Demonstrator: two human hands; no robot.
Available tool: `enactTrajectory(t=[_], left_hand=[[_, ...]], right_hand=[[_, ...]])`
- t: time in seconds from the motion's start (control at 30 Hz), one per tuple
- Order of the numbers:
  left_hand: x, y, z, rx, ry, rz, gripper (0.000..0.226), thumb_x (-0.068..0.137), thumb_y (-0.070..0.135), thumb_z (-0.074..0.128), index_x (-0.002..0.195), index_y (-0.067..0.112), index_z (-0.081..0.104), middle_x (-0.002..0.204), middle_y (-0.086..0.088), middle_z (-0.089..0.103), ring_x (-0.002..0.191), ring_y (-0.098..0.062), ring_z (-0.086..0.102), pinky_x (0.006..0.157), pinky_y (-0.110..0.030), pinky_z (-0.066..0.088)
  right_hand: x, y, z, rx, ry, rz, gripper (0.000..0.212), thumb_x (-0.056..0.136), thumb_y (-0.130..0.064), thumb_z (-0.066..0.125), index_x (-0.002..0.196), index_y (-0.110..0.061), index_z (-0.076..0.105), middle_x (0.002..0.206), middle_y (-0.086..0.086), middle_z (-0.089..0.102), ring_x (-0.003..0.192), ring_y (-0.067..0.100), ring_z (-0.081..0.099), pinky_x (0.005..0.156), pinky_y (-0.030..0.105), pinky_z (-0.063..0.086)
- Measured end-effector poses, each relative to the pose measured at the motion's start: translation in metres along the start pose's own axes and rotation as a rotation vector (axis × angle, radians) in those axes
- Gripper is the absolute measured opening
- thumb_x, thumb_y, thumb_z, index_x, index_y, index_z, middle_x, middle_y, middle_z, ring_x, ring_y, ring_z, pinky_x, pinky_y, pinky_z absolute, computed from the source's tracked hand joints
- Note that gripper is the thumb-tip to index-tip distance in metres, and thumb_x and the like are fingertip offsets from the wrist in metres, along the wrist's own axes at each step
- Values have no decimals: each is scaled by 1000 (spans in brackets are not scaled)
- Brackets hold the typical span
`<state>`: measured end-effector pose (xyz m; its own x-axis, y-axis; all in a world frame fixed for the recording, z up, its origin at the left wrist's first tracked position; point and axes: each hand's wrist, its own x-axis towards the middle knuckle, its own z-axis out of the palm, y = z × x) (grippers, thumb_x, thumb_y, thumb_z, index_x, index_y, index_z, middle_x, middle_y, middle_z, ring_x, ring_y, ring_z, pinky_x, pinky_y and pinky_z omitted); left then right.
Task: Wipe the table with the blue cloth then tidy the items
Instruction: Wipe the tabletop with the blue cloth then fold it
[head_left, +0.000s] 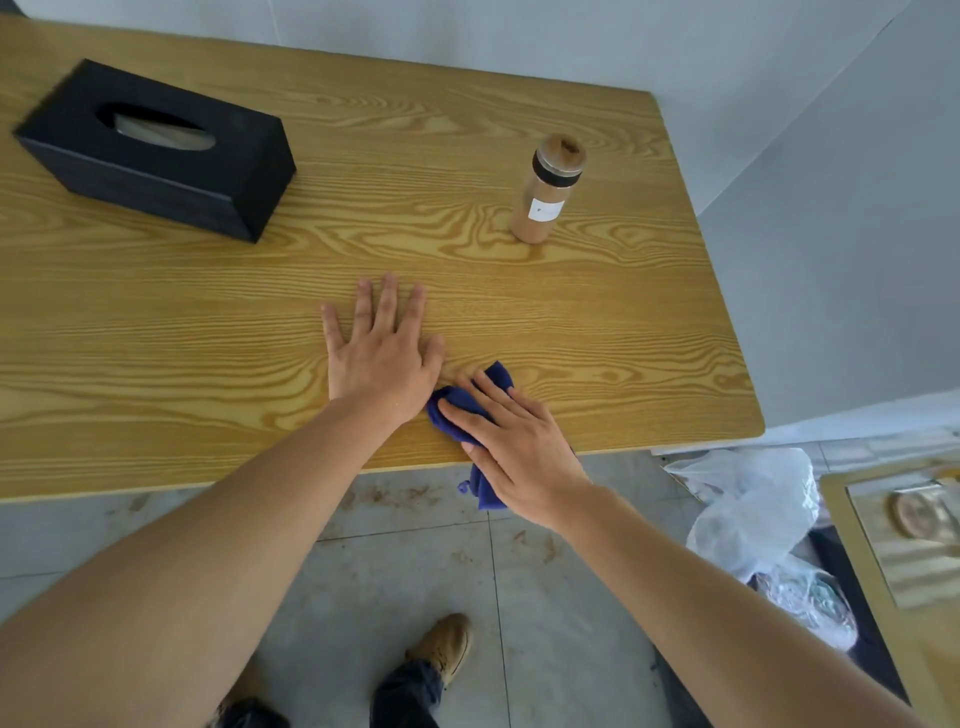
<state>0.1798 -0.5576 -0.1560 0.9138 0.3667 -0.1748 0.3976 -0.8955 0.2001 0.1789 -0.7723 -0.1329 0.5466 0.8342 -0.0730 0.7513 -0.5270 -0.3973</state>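
Right hand: fingers extended, pressing the blue cloth flat at the table near edge; left hand lies beside it, palm down, fingers spread, holding nothing. The cloth is crumpled, one end hanging over the edge. A box and bottle stand farther back, well apart.
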Motion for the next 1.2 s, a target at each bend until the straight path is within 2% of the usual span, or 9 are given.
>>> enactTrajectory(t=[0.13,0.2,0.27,0.33,0.47,0.6,0.67,0.83,1.2], left_hand=[[-5,22,-5,-106,40,120,67,104,54,16,166,28,10,176,-2,0,161,-26,-5,128,-56,-2],[-6,40,-2,-137,41,178,66,105,52,18,166,28,12,176,-2,3,161,-25,-4,128,-54,-1],[-6,59,5,-132,11,194,66,104,53,15,166,30,7,176,0,-1,161,-24,-7,128,-54,-2],[-6,71,15,-82,-18,190,67,103,56,7,165,33,-3,176,2,-9,161,-23,-12,128,-55,-6],[-5,76,28,26,-4,177,70,100,64,-6,164,36,-9,174,3,-15,160,-24,-17,126,-58,-10],[-4,76,30,41,15,172,69,101,65,-4,164,37,-8,174,4,-13,160,-23,-15,126,-59,-8],[-5,76,30,48,23,166,68,101,65,-4,164,38,-8,174,5,-13,160,-23,-15,126,-58,-8],[-5,76,31,64,27,161,68,101,66,-4,164,39,-10,174,6,-14,160,-22,-16,127,-58,-8],[-6,76,27,99,19,161,69,99,66,-9,162,38,-13,172,6,-18,159,-23,-18,126,-58,-9]], right_hand=[[-21,3,-16,475,30,121,40,109,-9,51,147,-14,58,140,11,67,140,29,55,114,45,41],[-39,12,-32,581,74,208,40,109,-15,48,146,-23,58,113,-9,77,107,22,71,100,39,49],[-54,38,-52,573,193,280,41,107,-23,47,146,-25,58,108,-26,73,103,12,72,99,31,49],[-60,80,-72,516,278,353,42,107,-20,46,148,-21,55,118,-5,74,103,20,75,104,34,48],[-49,180,-99,118,302,511,45,108,-12,51,153,-19,50,162,15,42,149,35,41,121,32,24],[-26,243,-108,-79,141,564,52,111,-31,44,162,-27,34,171,13,25,160,31,15,126,51,20],[-22,250,-102,-171,69,578,57,110,-47,37,165,-37,23,174,4,17,161,25,7,127,50,15],[-29,239,-87,-240,48,571,70,97,-71,24,163,-50,9,175,-3,11,161,21,1,128,48,5],[-51,165,-53,-282,16,344,68,103,-66,22,165,-41,10,175,-1,12,162,25,2,128,53,10]])
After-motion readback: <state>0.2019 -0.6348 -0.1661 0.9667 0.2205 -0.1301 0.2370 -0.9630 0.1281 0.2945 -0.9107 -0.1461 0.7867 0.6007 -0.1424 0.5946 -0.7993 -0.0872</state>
